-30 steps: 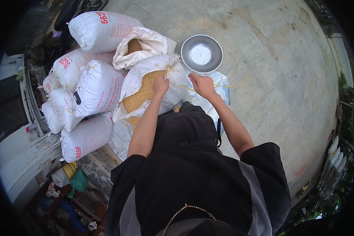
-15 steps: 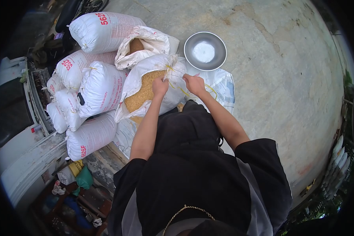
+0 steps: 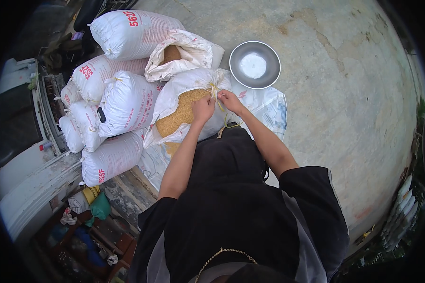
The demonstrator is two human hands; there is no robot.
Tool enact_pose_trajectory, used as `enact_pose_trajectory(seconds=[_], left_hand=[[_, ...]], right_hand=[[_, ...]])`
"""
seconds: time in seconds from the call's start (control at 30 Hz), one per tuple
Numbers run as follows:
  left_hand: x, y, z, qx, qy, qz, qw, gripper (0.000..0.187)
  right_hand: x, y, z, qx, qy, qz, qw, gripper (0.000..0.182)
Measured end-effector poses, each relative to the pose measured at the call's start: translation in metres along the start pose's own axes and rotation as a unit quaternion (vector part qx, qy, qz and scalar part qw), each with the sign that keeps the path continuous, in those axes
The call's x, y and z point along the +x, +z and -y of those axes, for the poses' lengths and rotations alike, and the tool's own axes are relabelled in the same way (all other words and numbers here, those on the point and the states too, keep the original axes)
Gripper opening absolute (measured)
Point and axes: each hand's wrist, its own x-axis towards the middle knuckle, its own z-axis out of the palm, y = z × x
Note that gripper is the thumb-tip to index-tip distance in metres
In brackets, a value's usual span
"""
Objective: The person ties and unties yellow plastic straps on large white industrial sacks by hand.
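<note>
A white woven sack [image 3: 193,79] lies in front of me with its mouth open, showing yellow-brown grain [image 3: 174,118]. Yellow string [image 3: 213,88] is tied round a gathered corner at its upper right. My left hand [image 3: 203,108] is closed on the sack's edge just below this tie. Close on its right, my right hand [image 3: 231,102] pinches the string, fingers pressed together beside the knot. A loose length of string hangs down the sack's side. The exact fingertip contact is too small to make out.
A round metal basin [image 3: 255,65] stands behind my right hand, by a printed plastic sheet [image 3: 271,107]. Another open sack [image 3: 200,53] holds brown contents. Several full tied sacks [image 3: 132,106] are piled on the left, beside a low ledge [image 3: 42,174]. Concrete floor [image 3: 335,118] extends right.
My right hand has come in from the right to the tie, and the gap between my hands has narrowed. The loose string has shifted. The whole view has moved slightly.
</note>
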Motion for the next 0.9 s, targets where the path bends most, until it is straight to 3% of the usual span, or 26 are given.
enact_pose_trajectory(seconds=[0.03,0.1,0.13,0.2,0.23,0.3,0.43,0.5,0.53,0.6,0.9], left_hand=[[0.004,0.003,0.005,0.001,-0.003,-0.001,1.0,0.034],[0.012,0.002,0.008,-0.138,-0.173,-0.054,0.974,0.045],[0.016,-0.003,0.006,-0.138,-0.176,-0.054,0.973,0.045],[0.031,-0.013,0.002,-0.401,-0.325,-0.044,0.855,0.054],[0.044,-0.009,0.01,-0.404,-0.327,-0.044,0.853,0.054],[0.062,-0.002,0.026,-0.535,-0.4,-0.074,0.74,0.051],[0.061,0.011,0.041,-0.527,-0.374,-0.043,0.762,0.037],[0.056,0.016,0.041,-0.53,-0.351,-0.102,0.765,0.031],[0.053,0.019,0.039,-0.53,-0.355,-0.103,0.763,0.031],[0.05,0.019,0.035,-0.624,-0.327,-0.134,0.697,0.034],[0.052,0.009,0.029,-0.644,-0.283,-0.136,0.698,0.035]], right_hand=[[0.003,0.002,0.0,0.001,0.0,0.003,1.0,0.018],[0.003,0.005,-0.001,0.033,0.043,-0.004,0.999,0.018],[0.002,0.005,-0.001,0.032,0.045,-0.001,0.998,0.018],[0.0,0.004,0.0,0.052,0.064,0.018,0.996,0.016],[-0.001,0.004,0.001,0.049,0.066,0.02,0.996,0.016],[-0.007,0.005,0.002,0.095,0.043,0.022,0.994,0.015],[-0.006,0.011,0.011,0.119,0.104,0.016,0.987,0.015],[-0.008,0.014,0.014,0.181,0.136,0.007,0.974,0.014],[-0.01,0.015,0.015,0.18,0.139,0.009,0.974,0.014],[-0.011,0.017,0.017,0.2,0.159,-0.004,0.967,0.014],[-0.018,-0.001,0.01,0.195,0.162,0.033,0.967,0.014]])
